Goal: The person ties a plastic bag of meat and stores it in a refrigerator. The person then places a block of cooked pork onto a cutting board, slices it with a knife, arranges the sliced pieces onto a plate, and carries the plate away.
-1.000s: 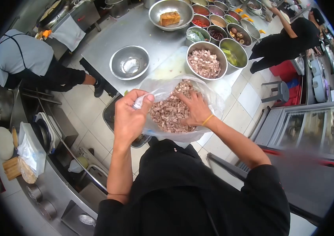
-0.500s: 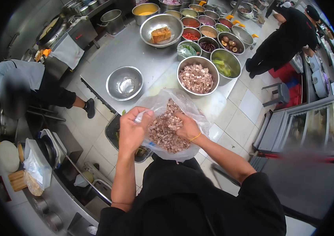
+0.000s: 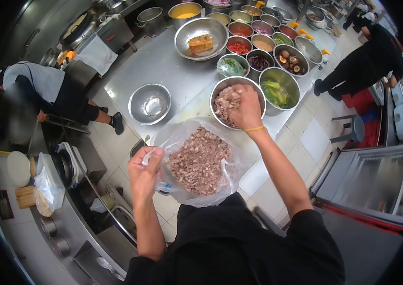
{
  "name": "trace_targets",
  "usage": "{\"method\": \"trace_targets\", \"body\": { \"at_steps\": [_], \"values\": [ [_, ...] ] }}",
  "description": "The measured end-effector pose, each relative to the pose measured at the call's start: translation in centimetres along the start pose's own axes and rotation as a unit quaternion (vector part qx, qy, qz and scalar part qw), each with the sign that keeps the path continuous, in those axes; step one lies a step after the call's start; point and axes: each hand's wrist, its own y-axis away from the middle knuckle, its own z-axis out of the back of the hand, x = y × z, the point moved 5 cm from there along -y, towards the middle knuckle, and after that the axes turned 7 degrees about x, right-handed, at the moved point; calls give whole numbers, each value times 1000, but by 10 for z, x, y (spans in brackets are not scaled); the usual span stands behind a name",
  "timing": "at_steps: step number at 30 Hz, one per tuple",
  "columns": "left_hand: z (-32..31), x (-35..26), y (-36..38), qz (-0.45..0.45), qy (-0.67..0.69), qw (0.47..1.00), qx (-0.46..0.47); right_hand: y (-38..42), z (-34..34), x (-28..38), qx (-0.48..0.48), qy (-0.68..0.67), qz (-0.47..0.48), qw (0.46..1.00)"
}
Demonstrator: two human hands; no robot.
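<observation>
My left hand is closed on the gathered rim of a clear plastic bag, whose mouth gapes upward. Inside the bag lies a heap of chopped meat, small pinkish-brown pieces. My right hand, a yellow band at its wrist, reaches into a round steel pot at the table's near edge. Its fingers curl over chopped meat in that pot; the fingertips are partly hidden among the pieces.
An almost bare steel bowl stands left of the pot on the steel table. Beyond are a large bowl with a golden-brown block and several ingredient pots. Green vegetables fill the pot to the right. Two co-workers stand left and right.
My right hand has moved from inside the bag up and right into the steel pot. My left hand, still gripping the bag, sits slightly lower and further left. The view has shifted a little.
</observation>
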Motion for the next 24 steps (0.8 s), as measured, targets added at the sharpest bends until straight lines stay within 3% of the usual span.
{"method": "trace_targets", "body": {
  "at_steps": [2,4,7,12,14,15,18,19,20,21,22,24],
  "values": [
    [-5,-1,7,-8,-10,1000,-21,-5,-20,-23,150,250,-36,956],
    [-9,-3,13,-10,-18,999,-42,-5,-17,-25,115,248,9,962],
    [-13,-6,20,-30,-65,995,-72,-21,0,-28,80,94,62,990],
    [-25,8,9,-81,-102,991,-33,-28,1,-43,99,94,69,988],
    [-38,10,2,-98,-123,988,-4,-20,8,-28,106,180,184,960],
    [-46,11,1,-109,-154,982,16,-17,13,-26,106,184,188,959],
    [-67,38,-4,-82,-186,978,41,-4,42,-49,38,118,-128,984],
    [-75,40,-3,-146,-279,948,35,2,43,-55,36,111,-121,986],
    [-80,50,-2,-151,-283,947,28,13,47,-67,-17,128,-117,985],
    [-84,66,-3,-96,-331,938,21,24,50,-82,-69,143,-113,981],
    [-88,83,-4,-44,-379,924,16,29,37,-105,-44,80,-144,985],
    [-89,115,-6,-34,-439,898,17,37,12,-131,-40,-55,-188,980]
  ]
}}
